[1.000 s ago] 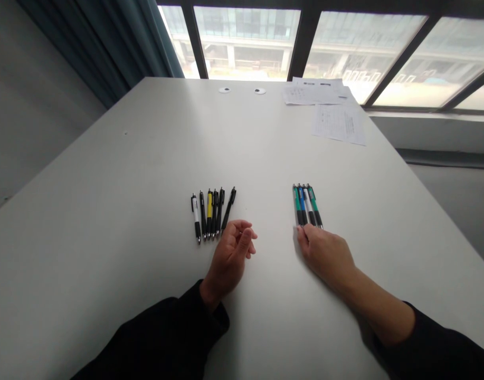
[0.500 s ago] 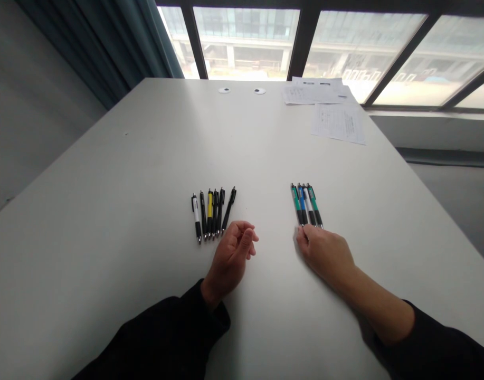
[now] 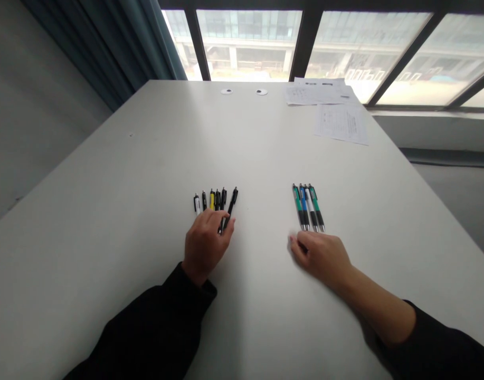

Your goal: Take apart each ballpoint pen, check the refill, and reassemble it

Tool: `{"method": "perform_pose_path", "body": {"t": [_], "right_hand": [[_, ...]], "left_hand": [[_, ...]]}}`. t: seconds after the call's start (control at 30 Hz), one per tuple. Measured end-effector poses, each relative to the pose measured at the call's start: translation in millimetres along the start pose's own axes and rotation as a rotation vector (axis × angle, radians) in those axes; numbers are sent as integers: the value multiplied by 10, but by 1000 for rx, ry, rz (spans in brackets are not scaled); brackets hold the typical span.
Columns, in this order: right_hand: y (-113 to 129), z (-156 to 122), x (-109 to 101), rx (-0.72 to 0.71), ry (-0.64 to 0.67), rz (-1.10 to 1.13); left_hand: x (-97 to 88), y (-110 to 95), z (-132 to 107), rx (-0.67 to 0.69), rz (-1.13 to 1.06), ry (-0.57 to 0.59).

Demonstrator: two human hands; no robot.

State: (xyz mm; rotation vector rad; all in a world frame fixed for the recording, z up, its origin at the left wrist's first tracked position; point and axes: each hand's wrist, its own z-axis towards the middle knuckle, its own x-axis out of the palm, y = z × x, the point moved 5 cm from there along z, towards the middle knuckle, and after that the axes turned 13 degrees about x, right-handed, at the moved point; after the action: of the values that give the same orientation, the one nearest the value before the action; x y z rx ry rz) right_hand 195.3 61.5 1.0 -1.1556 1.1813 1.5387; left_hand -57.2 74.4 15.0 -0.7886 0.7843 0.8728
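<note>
My left hand (image 3: 207, 245) lies over the lower halves of a tight row of several pens (image 3: 217, 200) with black, white and yellow barrels, and its fingers cover the pen tips. The rightmost black pen (image 3: 230, 208) runs under my fingertips, but a grip cannot be made out. Further right, several green, blue and white pens (image 3: 308, 208) lie side by side on the white table (image 3: 126, 211). My right hand (image 3: 319, 257) rests just below their tips, apart from them and holding nothing, its blurred fingers slightly curled.
Printed paper sheets (image 3: 340, 124) lie at the table's far right, and two round grommets (image 3: 226, 91) sit near its far edge. A large window (image 3: 249, 45) stands behind the table, with a dark curtain (image 3: 95, 47) to the left.
My left hand has moved left and forward from beside the pens onto their lower halves. My right hand has drawn slightly back and left, off the green and blue pens' tips.
</note>
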Motion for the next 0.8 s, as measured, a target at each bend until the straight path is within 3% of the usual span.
{"method": "perform_pose_path", "body": {"t": [0.2,0.4,0.5,0.63,0.8], "right_hand": [[19,-5,-3,-43,-12,32],[55,-27,-28,-127,8,147],[59,-42,-51,-135,8,271],[-21,-42,-60,7,-26,573],[-70,-65,-39,1,-60,779]], "left_hand": [[19,-8,-5,23,233,95],[43,9,-6,15,209,121],[27,-51,8,83,35,63],[-29,-219,9,214,-341,-62],[49,-322,-25,247,-728,23]]}}
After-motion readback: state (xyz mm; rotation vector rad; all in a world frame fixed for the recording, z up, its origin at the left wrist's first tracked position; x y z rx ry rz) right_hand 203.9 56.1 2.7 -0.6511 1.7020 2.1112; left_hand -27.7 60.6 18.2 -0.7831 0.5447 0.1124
